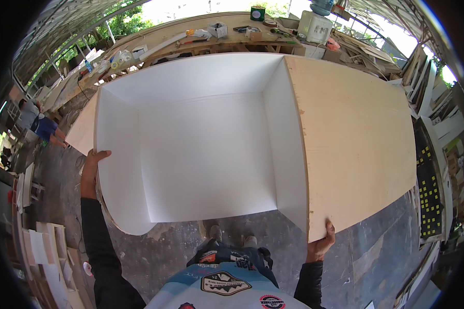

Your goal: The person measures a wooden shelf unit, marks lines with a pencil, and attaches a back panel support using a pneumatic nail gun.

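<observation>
Two hands are holding one big box (pixel 206 149), which is filling the middle of the frame. Its inside is showing white, and its wooden side (pixel 358 139) is showing plain and tan at the right of the frame. Toward the left of the frame, the left hand (pixel 93 164) is gripping the box's edge, with a finger or thumb lying over it onto the white part. Low and right of the middle, the right hand (pixel 322 244) is holding the bottom edge of the wooden side, with its thumb up on the wood. Its other fingers are mostly hiding. What is bearing the box's weight is not showing clearly.

The box is looking heavy, and it is so wide that the arms are spreading far apart. Its boards are seeming stiff, so they are probably not bending much. The white part is looking smooth, so a flat palm may be slipping there; bare wood is likely giving a better grip. Thin edges and corners may be chipping if they are bumping the gray floor (pixel 345 268) at the bottom or the work table (pixel 160 31) at the top. Holding both far sides by their edges is seeming best.
</observation>
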A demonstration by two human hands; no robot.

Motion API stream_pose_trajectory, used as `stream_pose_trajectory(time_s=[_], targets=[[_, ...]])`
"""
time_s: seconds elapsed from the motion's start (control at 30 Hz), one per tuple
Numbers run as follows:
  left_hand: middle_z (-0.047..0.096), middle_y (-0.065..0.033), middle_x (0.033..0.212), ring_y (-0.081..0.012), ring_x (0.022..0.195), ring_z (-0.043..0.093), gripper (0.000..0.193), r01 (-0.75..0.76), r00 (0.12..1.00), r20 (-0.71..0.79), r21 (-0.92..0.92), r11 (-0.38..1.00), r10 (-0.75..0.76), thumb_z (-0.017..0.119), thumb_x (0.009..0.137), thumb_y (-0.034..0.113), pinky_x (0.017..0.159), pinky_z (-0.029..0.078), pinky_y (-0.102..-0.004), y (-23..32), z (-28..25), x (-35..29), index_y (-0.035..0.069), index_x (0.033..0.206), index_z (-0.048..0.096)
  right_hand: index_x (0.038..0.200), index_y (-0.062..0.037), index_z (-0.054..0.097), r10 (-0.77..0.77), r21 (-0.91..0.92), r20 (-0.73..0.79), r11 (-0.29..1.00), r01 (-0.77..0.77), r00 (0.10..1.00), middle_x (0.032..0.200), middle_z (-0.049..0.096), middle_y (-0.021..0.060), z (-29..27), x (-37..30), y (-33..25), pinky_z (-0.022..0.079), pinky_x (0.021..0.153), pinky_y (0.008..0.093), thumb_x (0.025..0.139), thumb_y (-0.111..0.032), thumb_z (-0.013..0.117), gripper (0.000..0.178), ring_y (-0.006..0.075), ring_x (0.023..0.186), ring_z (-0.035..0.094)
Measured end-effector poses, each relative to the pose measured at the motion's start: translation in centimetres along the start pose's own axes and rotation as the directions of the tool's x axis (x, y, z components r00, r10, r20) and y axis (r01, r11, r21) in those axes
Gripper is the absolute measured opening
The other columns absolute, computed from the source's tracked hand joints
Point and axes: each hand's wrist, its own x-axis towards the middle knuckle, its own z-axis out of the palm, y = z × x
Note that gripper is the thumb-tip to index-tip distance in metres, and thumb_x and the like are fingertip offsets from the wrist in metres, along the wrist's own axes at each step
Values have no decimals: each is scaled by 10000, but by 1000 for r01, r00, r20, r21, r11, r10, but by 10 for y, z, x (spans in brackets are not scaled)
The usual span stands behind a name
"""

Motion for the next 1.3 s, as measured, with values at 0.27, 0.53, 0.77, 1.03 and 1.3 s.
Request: stream_pose_trajectory(time_s=[0.27,0.53,0.77,1.03,1.3], targets=[[586,-68,726,-172,571,532,398,-127,968,-214,40,991,133,569,573,65,548,435,-293,6,11,-41,-79,938,633,1305,30,480,208,134,68,967,-216,976,1206,609,141,-33,2,-15,544,926,436,761,-164,658,604,313,1086,629],[607,-48,738,-139,590,524,357,-176,966,-191,16,984,175,582,563,53,582,423,-258,-2,29,-93,-60,894,653,1315,39,479,211,222,38,951,-214,977,1208,617,165,-83,-16,-34,559,910,467,717,-139,633,642,347,1069,643],[622,-41,779,-134,613,523,365,-179,957,-221,69,981,190,574,555,65,599,425,-249,2,40,-138,-55,889,657,1287,42,508,172,227,39,958,-177,984,1178,634,165,-103,4,-63,571,875,463,703,-140,640,626,345,1024,658],[616,-55,797,-149,655,530,390,-122,943,-283,191,974,174,589,566,101,625,423,-270,-12,3,-156,-60,916,647,1267,30,531,128,175,76,975,-140,989,1164,637,151,-67,28,-87,570,876,449,720,-154,633,586,330,1031,653],[585,-57,734,-174,616,516,359,-54,962,-218,439,897,164,594,609,162,593,420,-297,9,-6,-60,-53,893,639,1239,29,541,126,106,193,983,-148,973,1187,624,141,-11,82,-59,527,930,417,779,-128,608,491,292,1079,628]])
